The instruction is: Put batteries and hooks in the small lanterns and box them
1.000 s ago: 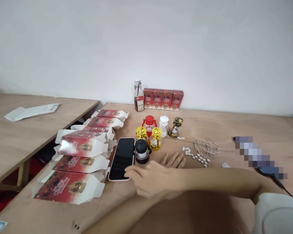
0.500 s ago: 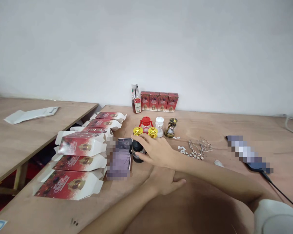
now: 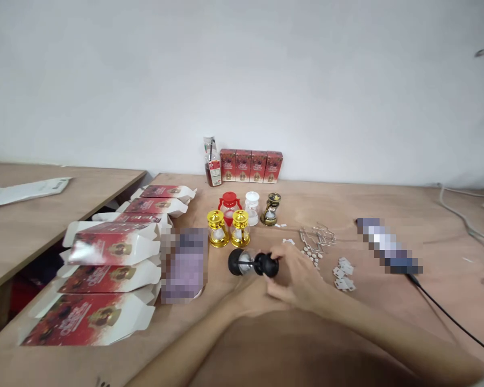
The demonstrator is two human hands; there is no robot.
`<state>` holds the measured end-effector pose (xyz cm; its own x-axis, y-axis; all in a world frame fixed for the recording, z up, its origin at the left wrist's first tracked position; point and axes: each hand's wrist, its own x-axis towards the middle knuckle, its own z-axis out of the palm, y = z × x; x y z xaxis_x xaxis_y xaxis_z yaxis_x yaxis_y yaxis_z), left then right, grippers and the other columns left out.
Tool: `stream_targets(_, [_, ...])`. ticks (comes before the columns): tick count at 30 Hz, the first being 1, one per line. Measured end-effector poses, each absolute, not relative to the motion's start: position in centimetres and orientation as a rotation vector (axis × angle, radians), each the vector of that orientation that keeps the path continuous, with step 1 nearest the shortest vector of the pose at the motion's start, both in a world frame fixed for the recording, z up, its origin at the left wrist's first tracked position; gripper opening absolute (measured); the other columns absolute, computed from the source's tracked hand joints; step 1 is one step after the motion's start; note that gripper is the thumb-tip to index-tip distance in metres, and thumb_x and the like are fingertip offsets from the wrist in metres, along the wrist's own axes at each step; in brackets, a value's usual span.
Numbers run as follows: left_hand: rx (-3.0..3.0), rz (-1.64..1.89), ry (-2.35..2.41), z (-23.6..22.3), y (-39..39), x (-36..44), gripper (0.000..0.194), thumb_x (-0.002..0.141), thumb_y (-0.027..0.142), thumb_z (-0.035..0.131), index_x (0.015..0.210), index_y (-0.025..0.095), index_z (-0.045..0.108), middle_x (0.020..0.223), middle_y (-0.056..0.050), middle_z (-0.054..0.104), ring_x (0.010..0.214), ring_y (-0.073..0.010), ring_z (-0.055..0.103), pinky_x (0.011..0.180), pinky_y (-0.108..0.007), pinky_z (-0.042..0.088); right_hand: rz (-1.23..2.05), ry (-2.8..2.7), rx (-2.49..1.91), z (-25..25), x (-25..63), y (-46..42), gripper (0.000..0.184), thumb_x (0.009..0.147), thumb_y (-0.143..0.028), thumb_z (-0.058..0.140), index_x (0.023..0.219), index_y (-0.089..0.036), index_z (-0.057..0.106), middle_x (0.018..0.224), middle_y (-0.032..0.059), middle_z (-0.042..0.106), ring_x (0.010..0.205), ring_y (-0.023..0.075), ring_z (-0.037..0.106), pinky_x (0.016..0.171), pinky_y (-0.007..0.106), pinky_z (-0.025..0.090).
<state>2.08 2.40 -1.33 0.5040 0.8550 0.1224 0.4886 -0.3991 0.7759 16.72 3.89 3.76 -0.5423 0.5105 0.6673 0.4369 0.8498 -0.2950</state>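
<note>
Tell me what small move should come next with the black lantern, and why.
Perhaps turn the black lantern upright with the right hand: it is tipped sideways, that hand's fingers are at one end, and the gold lanterns nearby stand upright.

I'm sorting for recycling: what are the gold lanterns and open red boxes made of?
The gold lanterns look like shiny coated plastic, possibly metal, given their bright highlights; their see-through middles could be plastic or glass. The open red boxes seem glossy card: sheen outside, thin white flaps.

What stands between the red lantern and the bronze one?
The white lantern stands between the red lantern and the bronze lantern; the head view shows this.
</note>
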Motion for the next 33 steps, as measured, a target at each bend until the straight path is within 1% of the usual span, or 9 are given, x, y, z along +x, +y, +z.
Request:
stream_targets(3, [1.898, 0.742, 0.893, -1.3, 2.7, 1.7, 0.09, 0.057, 0.062, 0.075, 0.134, 0.024, 0.047, 0.126, -0.01, 0.059, 0.123, -0.0318, 0.049, 0.105, -0.044, 0.038, 0.163, -2.078, -0.737, 1.9, 18.0, 2.5, 0.035, 0.073, -0.014, 0.051, 0.107, -0.021, 0.045, 0.087, 0.0041, 0.064, 0.073, 0.0187, 0.06, 0.066, 0.03, 0.05])
stream_targets(5, [1.678, 0.875, 0.763, -1.1, 2.8, 1.7, 0.092, 0.056, 0.067, 0.073, 0.133, 0.023, 0.047, 0.124, -0.012, 0.059, 0.126, -0.0321, 0.046, 0.107, -0.049, 0.035, 0.148, -2.028, -0.76, 0.7, 18.4, 1.9, 0.032, 0.073, -0.015, 0.051, 0.104, -0.022, 0.046, 0.084, 0.0038, 0.063, 0.073, 0.0193, 0.061, 0.066, 0.031, 0.051])
stream_targets(8, [1.46, 1.073, 0.726, -0.7, 2.7, 1.8, 0.08, 0.059, 0.067, 0.072, 0.123, 0.022, 0.056, 0.12, -0.012, 0.061, 0.123, -0.0326, 0.05, 0.104, -0.05, 0.039, 0.205, -1.987, -0.806, -0.7, 18.5, 1.6, 0.026, 0.074, -0.018, 0.054, 0.098, -0.022, 0.046, 0.082, 0.0042, 0.063, 0.073, 0.0199, 0.062, 0.065, 0.031, 0.052])
stream_targets(13, [1.428, 1.279, 1.07, -1.0, 2.3, 2.3, 0.049, 0.061, 0.044, 0.077, 0.098, 0.017, 0.059, 0.099, -0.009, 0.067, 0.096, -0.0267, 0.064, 0.092, -0.046, 0.049, 0.378, -2.063, -0.89, -1.7, 18.5, 1.6, 0.022, 0.083, -0.021, 0.051, 0.105, -0.02, 0.048, 0.092, 0.0073, 0.064, 0.082, 0.0213, 0.061, 0.071, 0.034, 0.052])
stream_targets(18, [1.485, 1.433, 1.308, -1.9, 2.6, 2.6, 0.056, 0.054, 0.036, 0.079, 0.1, 0.017, 0.053, 0.099, -0.008, 0.065, 0.096, -0.0258, 0.062, 0.089, -0.044, 0.05, 0.39, -2.014, -0.866, -1.9, 18.9, 1.6, 0.033, 0.085, -0.024, 0.052, 0.116, -0.019, 0.043, 0.101, 0.0099, 0.063, 0.091, 0.0228, 0.061, 0.077, 0.036, 0.052])
stream_targets(25, [1.674, 1.47, 1.254, -1.9, 2.9, 2.3, 0.047, 0.061, 0.028, 0.076, 0.099, 0.02, 0.051, 0.094, -0.003, 0.065, 0.088, -0.0201, 0.064, 0.078, -0.033, 0.052, 0.403, -1.972, -0.832, -1.5, 18.8, 1.5, 0.046, 0.083, -0.024, 0.055, 0.125, -0.017, 0.039, 0.111, 0.0127, 0.061, 0.1, 0.0237, 0.06, 0.084, 0.038, 0.051])
stream_targets(28, [1.742, 1.502, 1.224, -1.5, 3.0, 2.0, 0.046, 0.063, 0.025, 0.075, 0.102, 0.021, 0.052, 0.097, -0.004, 0.065, 0.09, -0.0198, 0.064, 0.079, -0.032, 0.052, 0.223, -1.961, -0.821, -1.1, 20.0, 2.5, 0.038, 0.086, -0.017, 0.049, 0.123, -0.017, 0.044, 0.112, 0.0126, 0.062, 0.104, 0.0234, 0.057, 0.088, 0.038, 0.048])
stream_targets(30, [1.75, 1.522, 1.225, -1.4, 3.1, 2.0, 0.047, 0.064, 0.024, 0.075, 0.105, 0.021, 0.052, 0.101, -0.004, 0.066, 0.094, -0.02, 0.064, 0.081, -0.032, 0.052, 0.023, -1.982, -0.936, -1.1, 21.3, 3.6, 0.027, 0.088, -0.013, 0.045, 0.114, -0.017, 0.052, 0.104, 0.0106, 0.065, 0.098, 0.0239, 0.057, 0.085, 0.039, 0.046])
stream_targets(33, [1.736, 1.494, 1.221, -1.6, 3.3, 2.0, 0.047, 0.065, 0.022, 0.074, 0.107, 0.022, 0.053, 0.103, -0.003, 0.065, 0.095, -0.0197, 0.064, 0.079, -0.031, 0.053, -0.183, -2.06, -1.229, -1.7, 23.0, 5.2, 0.019, 0.09, -0.019, 0.048, 0.102, -0.019, 0.062, 0.094, 0.0086, 0.068, 0.089, 0.0252, 0.055, 0.077, 0.038, 0.044])
